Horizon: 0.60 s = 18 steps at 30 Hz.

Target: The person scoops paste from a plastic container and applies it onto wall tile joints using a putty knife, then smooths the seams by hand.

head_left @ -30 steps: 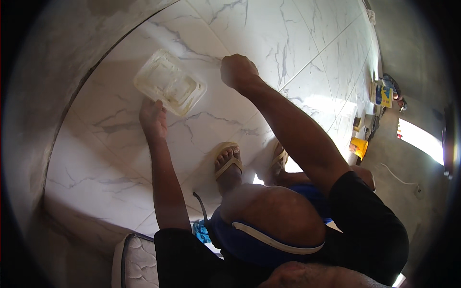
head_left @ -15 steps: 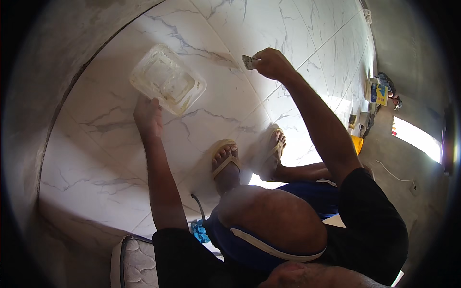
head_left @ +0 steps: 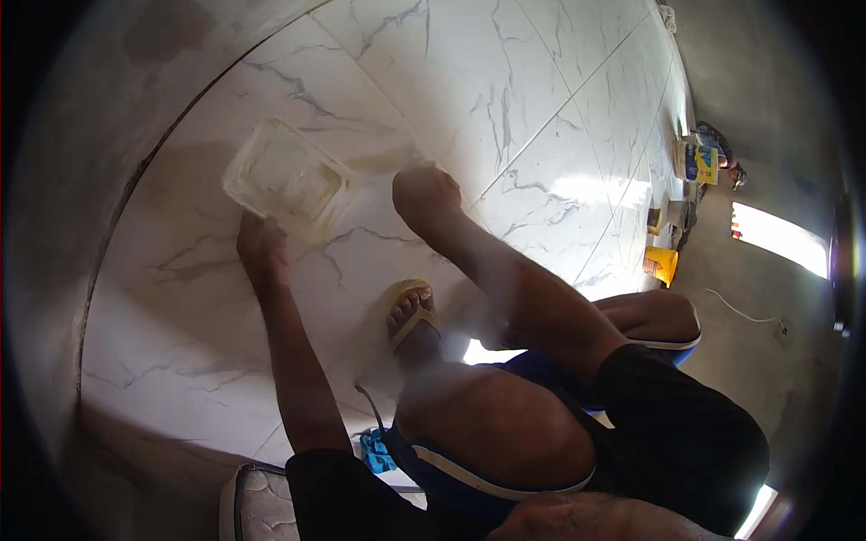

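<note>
My left hand [head_left: 263,251] is closed on the near edge of a shallow rectangular plastic tub [head_left: 311,194], translucent and smeared whitish inside, held tilted over the floor. To the right of the tub my right hand [head_left: 426,194] is a fist turned with its back toward me. It hides nearly all of the small putty knife that showed in it half a second ago. The fist is apart from the tub, above the tiles.
White marble-patterned tiles [head_left: 379,261] cover the floor, with a grey wall [head_left: 72,180] along the left. My sandalled foot [head_left: 410,316] is between my arms. A yellow container [head_left: 661,264] and a blue-yellow bucket [head_left: 696,162] stand at the right. A quilted mattress [head_left: 269,507] lies at lower left.
My right hand has come left and nearer to me, toward the tub, and its putty knife has gone out of sight. The left hand and tub have shifted slightly left and nearer.
</note>
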### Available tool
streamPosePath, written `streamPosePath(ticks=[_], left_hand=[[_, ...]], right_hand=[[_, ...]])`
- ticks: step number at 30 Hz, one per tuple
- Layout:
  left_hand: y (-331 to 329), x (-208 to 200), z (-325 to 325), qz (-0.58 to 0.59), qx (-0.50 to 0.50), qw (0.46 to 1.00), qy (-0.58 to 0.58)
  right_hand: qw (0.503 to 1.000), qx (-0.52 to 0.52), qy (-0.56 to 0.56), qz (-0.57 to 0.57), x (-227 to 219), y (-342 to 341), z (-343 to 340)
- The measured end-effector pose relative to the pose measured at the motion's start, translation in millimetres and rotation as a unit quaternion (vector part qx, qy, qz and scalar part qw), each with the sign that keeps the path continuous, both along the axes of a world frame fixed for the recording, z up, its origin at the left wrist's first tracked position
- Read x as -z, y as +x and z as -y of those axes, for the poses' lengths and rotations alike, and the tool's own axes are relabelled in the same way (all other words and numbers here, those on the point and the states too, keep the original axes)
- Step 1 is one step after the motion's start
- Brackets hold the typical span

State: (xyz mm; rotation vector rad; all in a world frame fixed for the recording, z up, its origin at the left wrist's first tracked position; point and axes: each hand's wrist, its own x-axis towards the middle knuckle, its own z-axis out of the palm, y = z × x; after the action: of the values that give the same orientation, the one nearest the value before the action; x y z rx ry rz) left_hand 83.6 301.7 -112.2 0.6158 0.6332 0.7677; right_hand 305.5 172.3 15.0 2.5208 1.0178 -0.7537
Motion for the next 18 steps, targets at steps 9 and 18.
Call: streamPosePath(ticks=[9, 18], left_hand=[[13.5, -6.3, 2.4, 0.017, -0.012, 1.000, 0.007], [6.0, -8.4, 1.1, 0.008, -0.014, 1.000, -0.006]], right_hand=[[0.995, -0.027, 0.089, 0.033, -39.1, 95.3, 16.9], [0.998, -0.059, -0.023, -0.006, -48.7, 41.1, -30.0]])
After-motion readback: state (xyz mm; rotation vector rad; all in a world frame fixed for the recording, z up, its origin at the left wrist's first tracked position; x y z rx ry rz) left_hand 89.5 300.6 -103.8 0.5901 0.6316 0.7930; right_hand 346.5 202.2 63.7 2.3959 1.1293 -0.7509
